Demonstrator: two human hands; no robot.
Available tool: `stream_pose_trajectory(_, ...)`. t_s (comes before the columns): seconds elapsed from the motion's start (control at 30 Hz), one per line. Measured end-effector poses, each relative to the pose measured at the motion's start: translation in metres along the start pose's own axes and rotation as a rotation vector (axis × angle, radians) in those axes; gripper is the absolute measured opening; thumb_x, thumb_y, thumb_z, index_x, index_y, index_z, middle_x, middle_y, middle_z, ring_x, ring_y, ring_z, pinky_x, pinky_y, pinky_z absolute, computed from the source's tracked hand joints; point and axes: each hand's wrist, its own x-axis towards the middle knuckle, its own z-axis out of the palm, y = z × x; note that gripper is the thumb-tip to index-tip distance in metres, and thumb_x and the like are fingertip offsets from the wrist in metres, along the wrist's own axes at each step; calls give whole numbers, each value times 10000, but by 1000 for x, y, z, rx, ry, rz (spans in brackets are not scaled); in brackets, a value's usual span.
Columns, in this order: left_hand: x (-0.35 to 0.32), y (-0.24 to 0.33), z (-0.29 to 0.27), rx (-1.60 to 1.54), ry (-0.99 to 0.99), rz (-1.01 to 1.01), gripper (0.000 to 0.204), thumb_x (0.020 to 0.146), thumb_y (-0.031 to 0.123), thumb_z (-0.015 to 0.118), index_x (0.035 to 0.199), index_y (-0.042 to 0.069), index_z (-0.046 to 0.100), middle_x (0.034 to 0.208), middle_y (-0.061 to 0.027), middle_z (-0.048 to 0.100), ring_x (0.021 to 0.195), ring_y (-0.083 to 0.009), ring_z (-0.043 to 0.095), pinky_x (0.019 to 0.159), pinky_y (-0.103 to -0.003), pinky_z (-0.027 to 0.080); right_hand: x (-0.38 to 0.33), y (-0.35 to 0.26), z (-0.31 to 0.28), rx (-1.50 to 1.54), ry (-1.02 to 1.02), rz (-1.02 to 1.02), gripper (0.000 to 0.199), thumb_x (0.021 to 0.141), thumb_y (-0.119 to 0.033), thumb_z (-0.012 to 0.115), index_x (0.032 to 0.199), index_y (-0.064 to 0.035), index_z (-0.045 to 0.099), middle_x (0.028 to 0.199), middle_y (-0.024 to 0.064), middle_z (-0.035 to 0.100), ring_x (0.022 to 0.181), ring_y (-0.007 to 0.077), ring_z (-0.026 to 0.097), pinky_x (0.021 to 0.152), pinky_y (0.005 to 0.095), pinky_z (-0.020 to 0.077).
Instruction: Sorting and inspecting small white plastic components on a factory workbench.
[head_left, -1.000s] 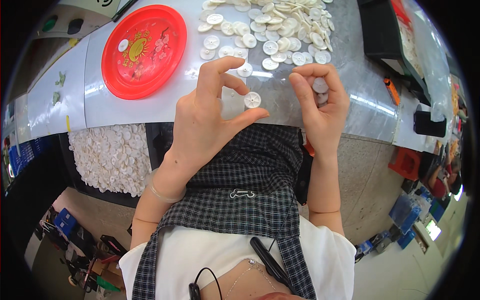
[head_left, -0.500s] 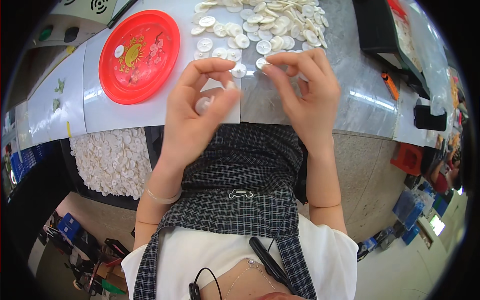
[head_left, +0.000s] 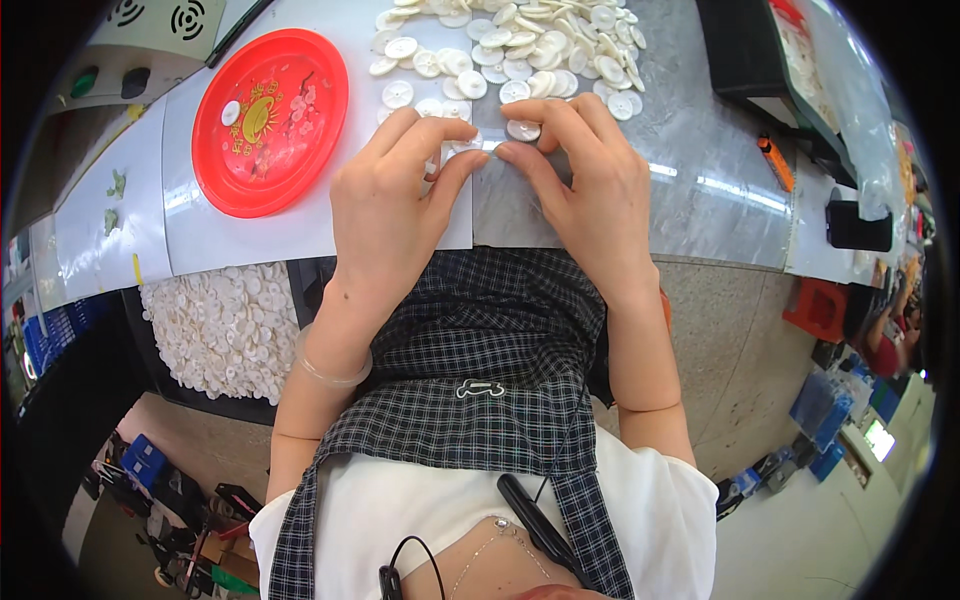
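Observation:
Both my hands are close together over the table's near edge, fingertips almost meeting. In my right hand (head_left: 595, 195), a small round white plastic wheel (head_left: 523, 130) sits at the bent fingers, with the thumb just below it. My left hand (head_left: 390, 195) is curled, thumb and forefinger drawn near each other around a white wheel (head_left: 462, 146) that shows only in part. The fingers hide whatever else lies in that palm. Beyond the hands spreads a heap of similar white wheels (head_left: 545, 45), with several loose ones at its near side.
On the left lies a red round tray (head_left: 215, 185) with one white wheel (head_left: 231, 113) on it. A black bin of small white parts (head_left: 225, 330) stands below the table's edge. An orange-handled cutter (head_left: 775, 163), a black phone (head_left: 858, 225) and a black box (head_left: 740, 60) are at the right.
My hands have come closer together, the right one moving left. My left hand has turned so its back faces up, hiding the wheel that showed in its palm. The view has shifted slightly.

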Motion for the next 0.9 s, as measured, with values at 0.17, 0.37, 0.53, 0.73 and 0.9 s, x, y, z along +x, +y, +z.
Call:
stream_pose_trajectory(0.17, -2, -5, -6, -48, -6, -11, 153, 788, 149, 743, 859, 44, 657, 701, -32, 524, 550, -147, 509, 479, -255, 399, -1, 6, 4, -14, 24, -34, 184, 772, -97, 746, 940, -76, 673, 775, 13, 543, 627, 116, 566, 502, 254, 439)
stream_pose_trajectory(0.37, -21, -6, -39, -1406, -120, -591, 178, 963, 210, 575, 980, 33, 566, 742, 28, 470, 630, -42, 409, 434, -184, 292, 7, -13, 3, 173, 88, -71, 95, 798, -61, 731, 861, -45, 663, 726, -2, 595, 597, 68, 525, 497, 203, 396)
stream_pose_trajectory(0.53, -33, -7, -56, -2107, -279, -730, 223, 1030, 291, 395, 1003, 71, 417, 856, 5, 359, 628, -61, 329, 442, -154, 310, 20, -33, 17, 510, -97, 149, 80, 857, -35, 674, 925, -20, 633, 712, -6, 609, 635, 59, 564, 554, 188, 418)
stream_pose_trajectory(0.73, -44, -16, -70, -2215, -181, -745, 209, 1030, 281, 394, 1002, 74, 410, 859, 4, 363, 628, -65, 332, 444, -164, 309, 29, -47, 43, 703, -185, 74, 105, 865, 0, 647, 963, -11, 610, 852, 25, 631, 744, 63, 612, 630, 180, 425)
stream_pose_trajectory(0.9, -49, -23, -77, -2032, -86, -743, 208, 1037, 275, 367, 991, 81, 426, 871, -2, 381, 626, -63, 339, 434, -153, 309, 29, -60, 46, 758, -221, 81, 135, 835, 24, 671, 945, -25, 609, 886, 12, 636, 737, 48, 593, 625, 172, 415)
